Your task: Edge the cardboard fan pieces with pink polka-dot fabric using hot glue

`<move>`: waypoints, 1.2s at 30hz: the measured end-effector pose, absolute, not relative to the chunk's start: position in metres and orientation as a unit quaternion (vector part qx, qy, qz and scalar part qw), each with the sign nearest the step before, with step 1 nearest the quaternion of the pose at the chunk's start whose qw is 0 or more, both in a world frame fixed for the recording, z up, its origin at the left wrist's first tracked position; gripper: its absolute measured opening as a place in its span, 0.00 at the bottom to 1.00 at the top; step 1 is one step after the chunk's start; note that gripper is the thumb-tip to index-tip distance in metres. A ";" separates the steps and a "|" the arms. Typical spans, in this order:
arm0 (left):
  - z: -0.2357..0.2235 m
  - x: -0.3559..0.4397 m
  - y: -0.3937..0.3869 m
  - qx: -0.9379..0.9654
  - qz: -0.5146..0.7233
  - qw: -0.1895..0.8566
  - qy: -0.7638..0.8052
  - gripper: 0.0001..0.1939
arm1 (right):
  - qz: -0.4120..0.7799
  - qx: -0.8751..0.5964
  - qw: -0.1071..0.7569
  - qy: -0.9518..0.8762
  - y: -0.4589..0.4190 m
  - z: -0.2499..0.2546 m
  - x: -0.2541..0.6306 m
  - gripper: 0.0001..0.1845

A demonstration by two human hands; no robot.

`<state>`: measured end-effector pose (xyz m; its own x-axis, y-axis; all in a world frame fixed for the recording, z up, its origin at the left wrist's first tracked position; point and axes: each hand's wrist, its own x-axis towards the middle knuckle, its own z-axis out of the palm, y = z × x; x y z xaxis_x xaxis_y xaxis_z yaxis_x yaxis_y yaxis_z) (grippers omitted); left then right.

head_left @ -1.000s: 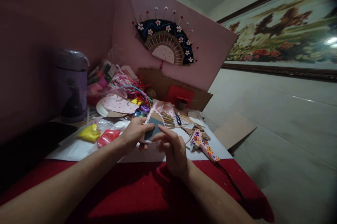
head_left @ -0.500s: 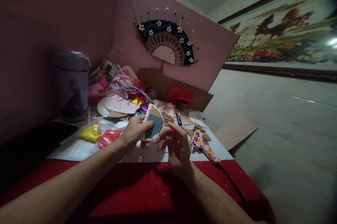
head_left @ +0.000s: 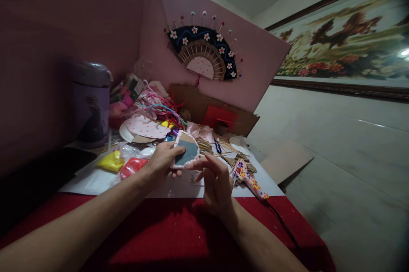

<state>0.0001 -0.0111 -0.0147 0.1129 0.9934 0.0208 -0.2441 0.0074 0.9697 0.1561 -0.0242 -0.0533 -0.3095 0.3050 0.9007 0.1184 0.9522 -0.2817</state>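
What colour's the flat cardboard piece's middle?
The flat cardboard piece's middle is blue-grey and brown; head view.

No text, label, brand or number before you is legible. On the white sheet (head_left: 156,192), near its front edge, you see a few dark strokes (head_left: 193,179), too faint to tell as writing or drawing. Toward the sheet's right edge, the dark-blue tool (head_left: 218,146) bears pale marks, too small for you to read. Any print on the thermos-like container (head_left: 92,110), at the sheet's left, is unreadable.
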 end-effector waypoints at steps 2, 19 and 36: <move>-0.015 0.000 -0.011 0.465 0.526 0.581 0.412 0.06 | 0.045 -0.130 0.566 -0.813 -0.025 -0.053 0.156 0.24; -0.012 0.003 -0.013 0.454 0.534 0.582 0.412 0.05 | 0.043 -0.169 0.582 -0.794 -0.027 -0.044 0.145 0.27; -0.020 0.006 -0.013 0.524 0.530 0.552 0.374 0.06 | -0.013 -0.182 0.561 -0.807 -0.025 -0.046 0.140 0.29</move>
